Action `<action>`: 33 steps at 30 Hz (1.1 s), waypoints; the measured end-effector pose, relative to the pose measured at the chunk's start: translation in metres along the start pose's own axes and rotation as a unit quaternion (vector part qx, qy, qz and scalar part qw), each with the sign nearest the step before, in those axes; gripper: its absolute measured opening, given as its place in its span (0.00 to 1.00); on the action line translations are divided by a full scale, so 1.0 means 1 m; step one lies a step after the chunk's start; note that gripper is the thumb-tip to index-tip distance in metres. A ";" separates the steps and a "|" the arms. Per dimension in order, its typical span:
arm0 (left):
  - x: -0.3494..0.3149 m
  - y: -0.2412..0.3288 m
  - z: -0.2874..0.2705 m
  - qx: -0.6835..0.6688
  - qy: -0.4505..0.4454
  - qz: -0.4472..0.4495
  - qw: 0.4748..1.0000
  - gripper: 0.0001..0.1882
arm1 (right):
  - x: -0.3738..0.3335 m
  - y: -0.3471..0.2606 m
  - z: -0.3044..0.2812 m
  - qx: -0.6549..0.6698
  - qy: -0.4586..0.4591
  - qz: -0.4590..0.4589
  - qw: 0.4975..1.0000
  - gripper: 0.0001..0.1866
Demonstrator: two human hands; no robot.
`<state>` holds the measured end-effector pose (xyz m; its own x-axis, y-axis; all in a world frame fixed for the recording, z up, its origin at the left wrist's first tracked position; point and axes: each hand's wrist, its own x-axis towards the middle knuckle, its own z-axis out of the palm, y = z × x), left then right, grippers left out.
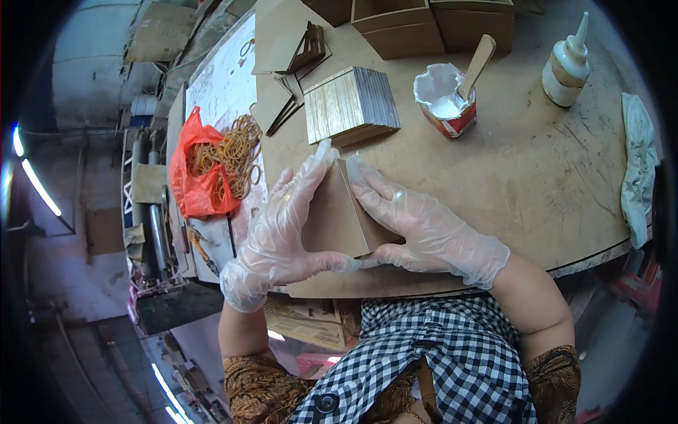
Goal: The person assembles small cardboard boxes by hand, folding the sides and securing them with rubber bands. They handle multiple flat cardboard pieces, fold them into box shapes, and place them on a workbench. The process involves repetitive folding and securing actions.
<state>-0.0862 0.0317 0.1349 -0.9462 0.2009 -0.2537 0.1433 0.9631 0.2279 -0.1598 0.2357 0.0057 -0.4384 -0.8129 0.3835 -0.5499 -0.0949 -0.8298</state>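
Between my hands, near the table's front edge, is a brown board piece with flat faces meeting at a raised edge, like a small box (pixel 330 220). My left hand (pixel 277 232), in a thin clear glove, presses its left side with the thumb along the near edge. From the right, my right hand (pixel 432 230), gloved alike, lays its fingers along the far part and its thumb at the near corner. Both hands grip the piece; its underside is hidden. Just beyond the fingertips stands a neat stack of thin wood-toned panels (pixel 333 106).
Right of the stack sits a tub (pixel 452 128) of white paste with a flat wooden stick (pixel 479 62). A white squeeze bottle (pixel 565 74) stands farther right, near a pale crumpled cloth (pixel 635 169). Brown open boxes (pixel 402 35) stand behind. Rubber bands (pixel 241 152) spill from a red bag (pixel 191 173).
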 end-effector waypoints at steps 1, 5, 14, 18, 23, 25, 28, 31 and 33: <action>-0.001 0.000 -0.001 0.006 -0.005 -0.004 1.000 0.69 | 0.000 0.001 0.000 0.005 -0.003 0.000 1.000 0.55; -0.008 0.001 -0.005 -0.035 0.019 0.008 0.999 0.67 | 0.002 -0.006 -0.006 0.002 -0.039 0.033 0.999 0.56; -0.043 -0.048 0.086 -0.545 0.487 -0.048 0.681 0.37 | 0.023 -0.010 -0.012 0.188 0.106 0.077 0.973 0.40; -0.037 -0.022 0.086 -0.724 0.444 -0.108 0.517 0.40 | 0.047 -0.015 0.005 0.066 0.173 0.076 0.980 0.34; -0.018 -0.021 0.101 -0.647 0.426 -0.031 0.631 0.41 | 0.066 -0.021 0.028 0.047 0.184 0.078 0.979 0.31; -0.017 -0.018 0.096 -0.610 0.413 -0.047 0.675 0.45 | 0.069 -0.028 0.033 0.065 0.163 0.109 0.978 0.31; -0.016 -0.021 0.094 -0.550 0.396 -0.052 0.733 0.49 | 0.070 -0.027 0.032 0.042 0.149 0.101 0.983 0.31; -0.016 -0.022 0.097 -0.542 0.387 -0.048 0.744 0.50 | 0.068 -0.025 0.034 0.021 0.141 0.102 0.984 0.31; -0.016 -0.021 0.098 -0.551 0.386 -0.046 0.739 0.50 | 0.071 -0.030 0.036 0.029 0.147 0.114 0.982 0.32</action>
<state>-0.0461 0.0256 0.0422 -0.8818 -0.4282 0.1976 0.1463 0.1499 0.9778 -0.1486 0.1605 0.0430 -0.7360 -0.6171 0.2784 -0.3758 0.0304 -0.9262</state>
